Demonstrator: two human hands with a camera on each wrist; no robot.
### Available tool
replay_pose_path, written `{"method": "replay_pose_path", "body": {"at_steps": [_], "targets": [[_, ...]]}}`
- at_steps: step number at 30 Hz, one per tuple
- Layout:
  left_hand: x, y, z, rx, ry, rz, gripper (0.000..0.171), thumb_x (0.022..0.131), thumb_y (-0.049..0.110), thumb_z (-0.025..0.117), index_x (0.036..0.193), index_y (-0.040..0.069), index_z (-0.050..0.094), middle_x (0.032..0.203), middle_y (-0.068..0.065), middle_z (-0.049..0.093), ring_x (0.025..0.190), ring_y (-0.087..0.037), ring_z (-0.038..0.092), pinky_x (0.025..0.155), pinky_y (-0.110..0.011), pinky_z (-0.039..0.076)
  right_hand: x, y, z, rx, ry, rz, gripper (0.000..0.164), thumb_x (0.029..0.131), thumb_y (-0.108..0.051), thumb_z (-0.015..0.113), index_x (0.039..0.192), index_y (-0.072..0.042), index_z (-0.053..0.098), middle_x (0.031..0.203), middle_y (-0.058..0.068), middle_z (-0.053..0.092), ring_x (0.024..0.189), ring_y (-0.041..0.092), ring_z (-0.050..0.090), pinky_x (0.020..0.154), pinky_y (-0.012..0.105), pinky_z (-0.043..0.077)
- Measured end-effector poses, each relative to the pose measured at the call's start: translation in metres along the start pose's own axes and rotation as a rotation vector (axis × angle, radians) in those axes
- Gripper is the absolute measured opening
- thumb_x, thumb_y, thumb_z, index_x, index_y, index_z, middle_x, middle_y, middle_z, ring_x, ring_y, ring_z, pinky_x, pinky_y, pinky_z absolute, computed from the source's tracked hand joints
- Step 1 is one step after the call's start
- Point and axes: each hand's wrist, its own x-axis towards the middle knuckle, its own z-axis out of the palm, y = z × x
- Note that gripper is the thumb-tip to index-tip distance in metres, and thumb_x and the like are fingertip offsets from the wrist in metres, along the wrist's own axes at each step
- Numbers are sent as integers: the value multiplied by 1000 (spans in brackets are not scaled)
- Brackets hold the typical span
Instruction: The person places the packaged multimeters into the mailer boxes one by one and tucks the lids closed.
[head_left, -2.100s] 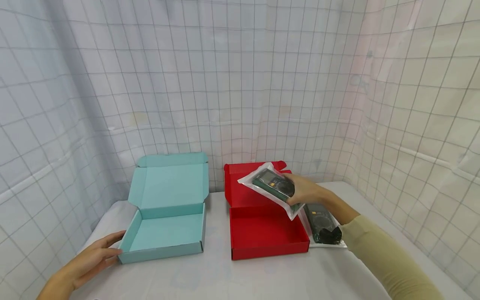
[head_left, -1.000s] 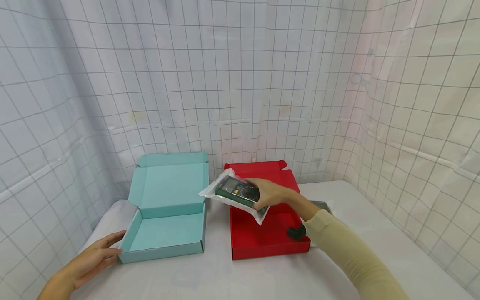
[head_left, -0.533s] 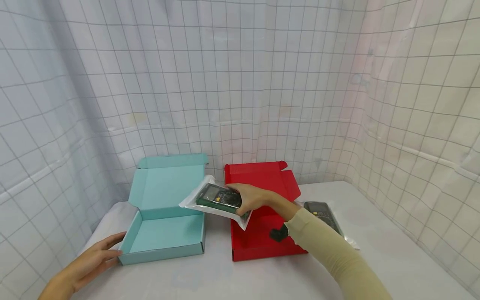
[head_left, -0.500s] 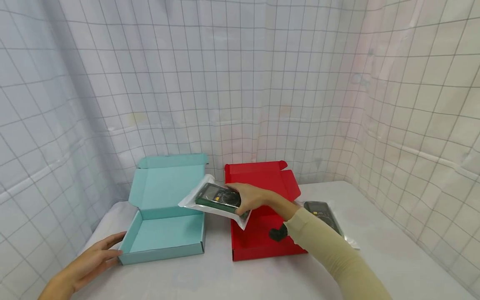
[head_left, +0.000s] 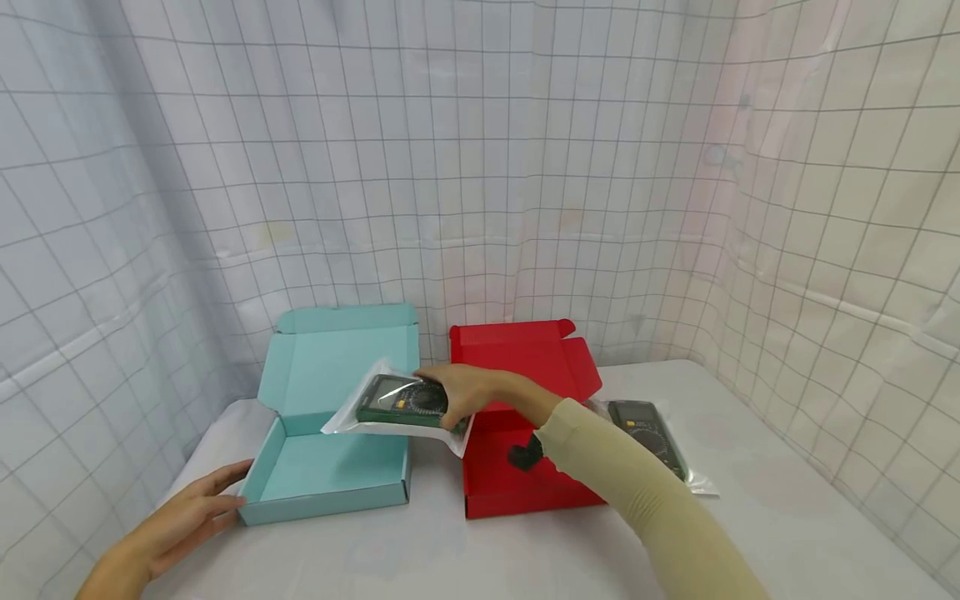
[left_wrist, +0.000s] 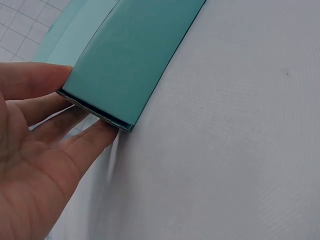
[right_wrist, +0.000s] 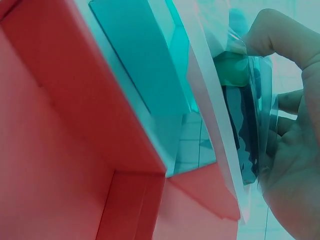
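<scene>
My right hand point(head_left: 463, 393) grips one end of a green-cased digital multimeter point(head_left: 401, 400) in a clear, white-backed plastic bag. It holds the bagged meter tilted in the air, overlapping the right part of the open teal cardboard box point(head_left: 330, 505). From the right wrist view, the thumb and fingers point(right_wrist: 260, 37) close on the bag, with the meter's dark and green side point(right_wrist: 235, 70) showing through. At the teal box's front left corner, my left hand point(head_left: 183, 521) touches the side with extended fingers; in the left wrist view the fingertips point(left_wrist: 60, 75) meet the box edge.
An open red cardboard box point(head_left: 536, 502), its lid raised, stands to the right of the teal one, beneath my right forearm. A second bagged multimeter point(head_left: 647, 429) lies farther right on the white-covered table point(head_left: 375, 554). Grid-patterned white curtains point(head_left: 487, 167) enclose the table.
My right hand has carried the bagged multimeter leftward, from over the red box toward the teal box. The second multimeter has come into fuller view. My left hand has stayed in place.
</scene>
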Motion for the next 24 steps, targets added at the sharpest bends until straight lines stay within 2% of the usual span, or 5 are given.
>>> {"method": "replay_pose_path", "body": {"at_steps": [6,16,24], "targets": [[0,-1,0,3,5,7,79,108,8,50,157,-12,-8,164,-32,-16,112,15,46,94,-21,48,22,-9,6,-2,-67,-25,88,75,-18,78,153,-3,40,126,-1,54,112,12,51,89,23,51],[-2,2,0,10,-7,26,77,108,9,49,157,-13,-6,163,-32,-16,115,15,46,94,-19,48,50,-24,24,-35,-144,-4,88,78,-17,80,155,-5,38,128,-3,53,114,10,48,88,21,49],[-2,-3,1,6,-3,51,73,109,8,47,157,-15,-4,162,-33,-12,119,10,48,95,-21,48,75,-34,41,-73,-195,39,87,81,-18,80,156,-8,37,127,-5,53,113,9,47,85,21,49]]}}
